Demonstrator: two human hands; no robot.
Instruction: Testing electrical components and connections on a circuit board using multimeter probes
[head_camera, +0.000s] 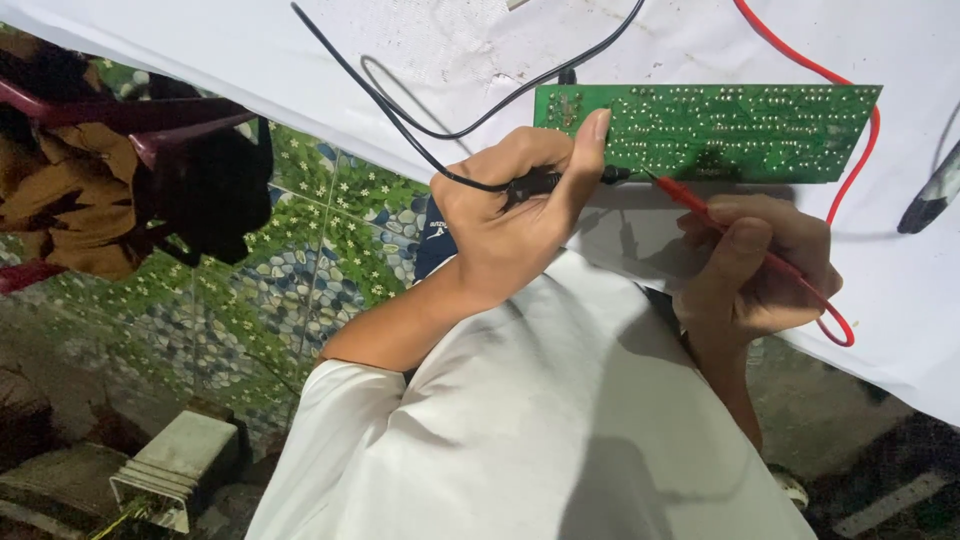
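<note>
A long green circuit board (740, 130) lies solder side up on a white table surface (450, 50). My left hand (515, 215) grips a black test probe (545, 183), thumb resting on the board's left end, the probe tip at the board's lower edge. My right hand (760, 265) holds a red test probe (700, 205) like a pen, its tip touching the board's lower edge near the middle. A black lead (385, 105) and a red lead (800, 60) run off toward the top of the table.
A dark pen-like tool (930, 200) lies at the right edge of the table. Below the table's left edge are a patterned tiled floor (300, 250), a dark red plastic chair (150, 130) with brown cloth, and a grey finned metal block (175, 470).
</note>
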